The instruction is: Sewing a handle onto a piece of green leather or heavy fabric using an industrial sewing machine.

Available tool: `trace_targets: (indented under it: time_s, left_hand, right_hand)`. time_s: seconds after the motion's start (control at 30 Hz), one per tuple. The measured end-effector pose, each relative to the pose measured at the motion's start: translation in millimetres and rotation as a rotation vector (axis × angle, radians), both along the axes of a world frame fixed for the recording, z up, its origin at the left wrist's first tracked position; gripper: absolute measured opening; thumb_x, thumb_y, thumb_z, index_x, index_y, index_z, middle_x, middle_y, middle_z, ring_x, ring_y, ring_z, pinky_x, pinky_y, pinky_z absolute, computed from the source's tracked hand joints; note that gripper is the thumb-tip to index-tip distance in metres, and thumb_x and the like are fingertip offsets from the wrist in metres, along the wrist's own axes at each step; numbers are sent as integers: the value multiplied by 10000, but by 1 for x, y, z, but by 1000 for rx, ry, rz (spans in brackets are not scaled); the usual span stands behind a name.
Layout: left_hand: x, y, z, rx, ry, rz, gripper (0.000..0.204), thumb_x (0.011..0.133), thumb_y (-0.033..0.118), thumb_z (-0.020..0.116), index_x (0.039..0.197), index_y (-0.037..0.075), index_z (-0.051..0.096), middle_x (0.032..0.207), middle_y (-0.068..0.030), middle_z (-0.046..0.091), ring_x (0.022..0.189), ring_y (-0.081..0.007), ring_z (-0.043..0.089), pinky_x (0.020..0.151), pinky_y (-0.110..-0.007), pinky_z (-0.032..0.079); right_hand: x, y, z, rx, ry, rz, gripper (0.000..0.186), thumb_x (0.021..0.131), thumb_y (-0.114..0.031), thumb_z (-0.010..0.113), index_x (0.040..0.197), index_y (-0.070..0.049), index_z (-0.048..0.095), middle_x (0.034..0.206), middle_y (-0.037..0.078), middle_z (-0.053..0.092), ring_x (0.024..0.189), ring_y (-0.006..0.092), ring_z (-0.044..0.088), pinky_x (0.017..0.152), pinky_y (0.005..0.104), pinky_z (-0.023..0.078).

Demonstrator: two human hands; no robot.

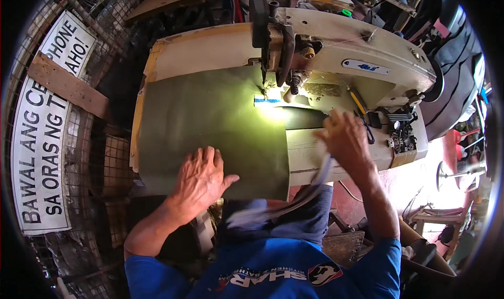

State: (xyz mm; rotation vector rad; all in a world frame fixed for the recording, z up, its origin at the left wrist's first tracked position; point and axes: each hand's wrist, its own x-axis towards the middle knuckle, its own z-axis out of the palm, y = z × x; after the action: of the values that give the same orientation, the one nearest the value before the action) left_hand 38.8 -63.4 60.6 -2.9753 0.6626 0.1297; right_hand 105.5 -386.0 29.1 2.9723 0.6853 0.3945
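My left hand (pixel 203 177) lies palm down on a large dark green sheet of material (pixel 210 120), thumb stretched out, near the sheet's front edge. The sheet rests flat on the bed of a sewing machine (pixel 352 47), reaching under its needle area. At the lit needle area sits a short blue piece (pixel 266 100). Right of the sheet, my right hand (pixel 347 138) is raised over the machine bed with fingers curled. A long pale strip (pixel 286 207), smeared by motion, trails from it down across my lap. How the fingers grip it is partly hidden.
Beyond my right hand lie a yellow-handled tool (pixel 358 100) and a tray of small metal parts (pixel 403 141). A dark flat piece (pixel 302 118) lies on the bed. Wire mesh with a white sign (pixel 39 162) stands at the left. Dark material (pixel 457 83) hangs at the right.
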Motion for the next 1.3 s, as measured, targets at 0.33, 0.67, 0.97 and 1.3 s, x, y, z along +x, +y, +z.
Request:
trace_targets:
  time_s: [0.33, 0.67, 0.97, 1.3]
  left_hand:
    - [127, -18, -25, -394, -306, -420, 339, 853, 218, 689, 1118, 12, 647, 1145, -127, 622, 1112, -294, 571, 969, -392, 471]
    - [140, -31, -53, -596, -245, -487, 278, 848, 125, 603, 1098, 9, 631, 1165, -131, 613, 1129, -277, 571, 1018, -411, 430]
    - [141, -29, -52, -676, -244, -505, 239, 788, 74, 663, 1010, -15, 641, 1068, -170, 611, 1022, -342, 598, 967, -446, 478]
    - [145, -34, -40, -693, -114, -488, 291, 817, 96, 637, 1087, -11, 625, 1151, -153, 617, 1110, -323, 584, 1023, -422, 461]
  right_hand:
    - [34, 58, -12, 378, -122, 396, 197, 820, -114, 620, 995, -24, 616, 990, 122, 598, 961, 287, 584, 843, 405, 484]
    - [86, 39, -21, 76, 85, 559, 432, 840, -61, 550, 1273, -59, 555, 1104, 161, 623, 1001, 342, 620, 866, 435, 519]
    - [109, 41, -33, 156, -113, 735, 138, 794, -162, 563, 925, -120, 571, 788, 78, 577, 750, 249, 610, 657, 390, 515]
    - [111, 9, -51, -19, 58, 684, 116, 684, -224, 617, 691, -109, 633, 675, 59, 627, 646, 250, 650, 559, 375, 546]
